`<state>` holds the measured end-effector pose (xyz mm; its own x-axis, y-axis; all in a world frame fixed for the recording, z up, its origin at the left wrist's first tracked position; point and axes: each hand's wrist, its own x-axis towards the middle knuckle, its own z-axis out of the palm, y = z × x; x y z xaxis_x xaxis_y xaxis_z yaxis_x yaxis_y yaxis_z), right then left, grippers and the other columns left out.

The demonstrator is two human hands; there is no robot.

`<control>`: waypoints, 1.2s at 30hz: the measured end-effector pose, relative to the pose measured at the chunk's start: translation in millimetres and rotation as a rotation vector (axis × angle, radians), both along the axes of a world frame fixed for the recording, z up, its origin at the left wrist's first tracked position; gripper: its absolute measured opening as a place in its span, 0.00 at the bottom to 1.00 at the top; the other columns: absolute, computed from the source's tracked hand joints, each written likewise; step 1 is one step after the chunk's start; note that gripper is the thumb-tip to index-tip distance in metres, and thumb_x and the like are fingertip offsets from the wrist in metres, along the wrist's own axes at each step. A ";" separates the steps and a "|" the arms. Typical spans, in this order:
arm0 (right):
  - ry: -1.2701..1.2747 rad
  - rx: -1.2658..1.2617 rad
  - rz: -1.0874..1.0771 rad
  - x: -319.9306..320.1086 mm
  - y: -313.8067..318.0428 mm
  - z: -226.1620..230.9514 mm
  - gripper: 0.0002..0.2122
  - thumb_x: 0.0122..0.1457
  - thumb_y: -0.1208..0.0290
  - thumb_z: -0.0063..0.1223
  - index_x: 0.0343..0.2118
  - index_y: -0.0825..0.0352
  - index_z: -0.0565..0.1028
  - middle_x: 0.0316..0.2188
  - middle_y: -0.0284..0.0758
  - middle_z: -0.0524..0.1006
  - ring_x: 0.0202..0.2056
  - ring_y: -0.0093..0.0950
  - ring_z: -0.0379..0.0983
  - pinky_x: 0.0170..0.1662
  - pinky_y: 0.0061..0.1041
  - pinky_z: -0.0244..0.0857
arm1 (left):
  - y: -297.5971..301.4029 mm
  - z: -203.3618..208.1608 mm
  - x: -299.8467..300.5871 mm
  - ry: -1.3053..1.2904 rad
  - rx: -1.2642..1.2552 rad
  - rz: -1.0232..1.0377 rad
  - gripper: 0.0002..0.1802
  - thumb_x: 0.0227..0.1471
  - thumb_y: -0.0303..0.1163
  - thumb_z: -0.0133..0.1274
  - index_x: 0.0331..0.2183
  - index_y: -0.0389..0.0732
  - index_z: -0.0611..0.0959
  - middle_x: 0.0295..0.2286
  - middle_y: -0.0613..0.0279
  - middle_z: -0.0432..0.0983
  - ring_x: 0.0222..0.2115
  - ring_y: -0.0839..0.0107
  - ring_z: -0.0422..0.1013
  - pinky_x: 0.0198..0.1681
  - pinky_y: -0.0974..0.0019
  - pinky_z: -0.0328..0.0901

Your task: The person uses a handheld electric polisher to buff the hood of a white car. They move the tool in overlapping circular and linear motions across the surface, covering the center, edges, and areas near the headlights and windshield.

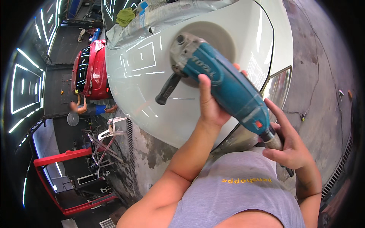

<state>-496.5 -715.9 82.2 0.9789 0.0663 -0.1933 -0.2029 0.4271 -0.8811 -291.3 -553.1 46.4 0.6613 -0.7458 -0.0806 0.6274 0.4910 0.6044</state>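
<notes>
A teal power polisher (pixel 232 81) with a grey metal head is tilted across the white car hood (pixel 140 91). Behind its head shows a round greyish pad (pixel 224 41), close to the paint; whether it touches I cannot tell. My left hand (pixel 213 106) cups the teal body from below, thumb up along the near side and fingertips showing beyond the far side. The black side handle (pixel 167 91) sticks out free. My right hand (pixel 286 142) wraps the narrow rear end by the red switch (pixel 259 124), index finger stretched along the housing.
A green cloth (pixel 124 17) and plastic sheeting (pixel 167 18) lie on the car's far part. The headlight (pixel 278 89) is at right. A cable (pixel 313 95) runs over the floor. Leftward are a person (pixel 91 109) by a red car (pixel 97 72), a white chair (pixel 110 129) and a fan (pixel 73 119).
</notes>
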 end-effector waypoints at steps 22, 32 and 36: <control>-0.170 -0.088 0.715 111.2 166.3 -64.4 0.52 0.57 0.71 0.63 0.79 0.71 0.40 0.65 0.59 0.68 0.60 0.46 0.73 0.65 0.36 0.65 | 272.4 -56.4 -21.5 0.025 -0.034 0.567 0.57 0.54 0.75 0.61 0.65 0.38 0.68 0.57 0.56 0.71 0.60 0.58 0.70 0.67 0.40 0.61; 0.092 -0.261 0.591 39.1 8.4 -1.4 0.54 0.57 0.74 0.62 0.80 0.66 0.36 0.58 0.61 0.71 0.54 0.44 0.76 0.58 0.38 0.70 | 94.6 -21.5 -22.2 -0.005 0.015 0.257 0.61 0.52 0.80 0.56 0.68 0.41 0.65 0.59 0.58 0.70 0.63 0.57 0.69 0.66 0.35 0.65; -0.098 -0.400 0.222 16.2 -12.4 -4.8 0.54 0.55 0.83 0.61 0.80 0.66 0.36 0.62 0.57 0.71 0.54 0.38 0.77 0.54 0.35 0.73 | 17.5 8.3 -15.8 0.020 0.221 0.150 0.59 0.53 0.83 0.49 0.63 0.38 0.73 0.55 0.53 0.78 0.55 0.55 0.76 0.60 0.42 0.73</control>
<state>-480.3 -728.3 77.5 0.9643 0.2156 -0.1536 -0.1585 0.0055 -0.9873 -307.1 -535.6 54.7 0.7600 -0.6022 -0.2445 0.5701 0.4372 0.6956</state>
